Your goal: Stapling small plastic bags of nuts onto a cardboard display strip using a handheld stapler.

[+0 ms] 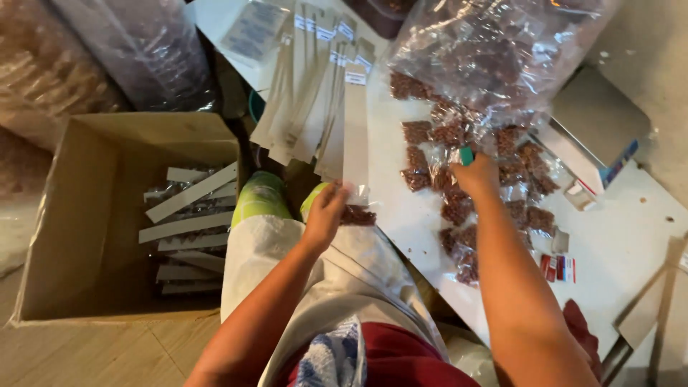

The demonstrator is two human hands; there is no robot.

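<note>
Pinching small filled pouch in left hand; right hand fingers closed on green tool; cardboard box holds sealed packets.

Clear filled packets on table; tan header cards behind.

A white worktop carries small clear packets of brown bits, a fan of long card strips, a scale and a big bag. The floor bears a cardboard box.
</note>
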